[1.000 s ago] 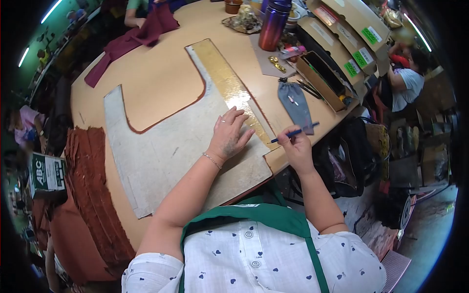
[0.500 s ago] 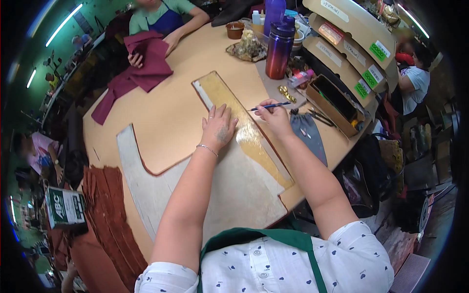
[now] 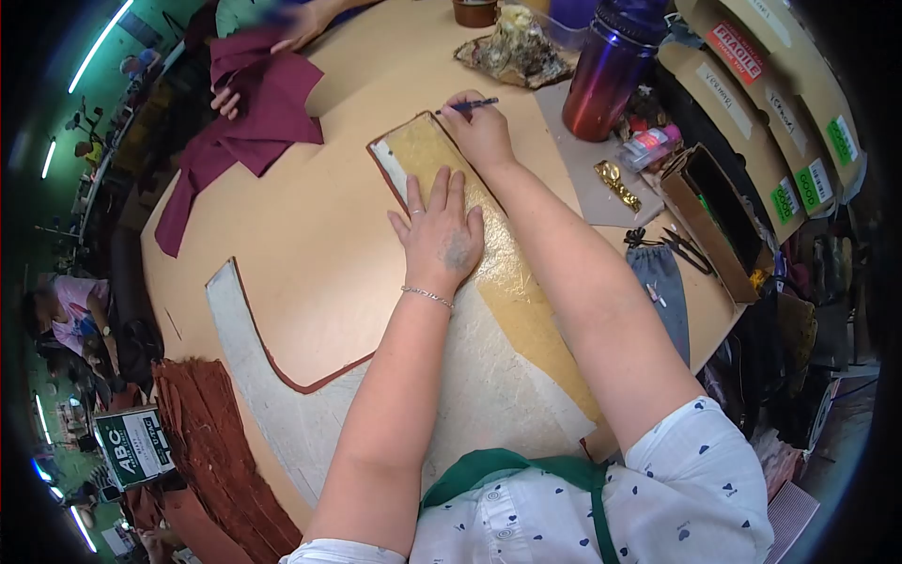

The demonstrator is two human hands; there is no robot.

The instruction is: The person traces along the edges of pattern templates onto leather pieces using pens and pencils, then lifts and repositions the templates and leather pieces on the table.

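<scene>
A large grey-white template (image 3: 507, 385) with a shiny yellow strip lies on the table, reddish-brown material showing along its edges. My left hand (image 3: 445, 230) presses flat on the yellow strip with its fingers spread. Near the strip's far end, at its right corner, my right hand (image 3: 477, 129) pinches a dark blue pen (image 3: 470, 105). The pen's tip is beside the template's top edge; whether it touches cannot be made out.
Across the table (image 3: 272, 216), a person's hands hold maroon fabric (image 3: 268, 117). At right are a purple-red bottle (image 3: 611, 80), gold scissors (image 3: 616, 185), a cardboard box (image 3: 719, 216) and a grey pouch (image 3: 660, 291). Brown leather strips (image 3: 221, 442) hang at left.
My right hand has moved with the pen up along the strip's right edge to its far end. My left hand has shifted farther up the strip, and the camera view has shifted.
</scene>
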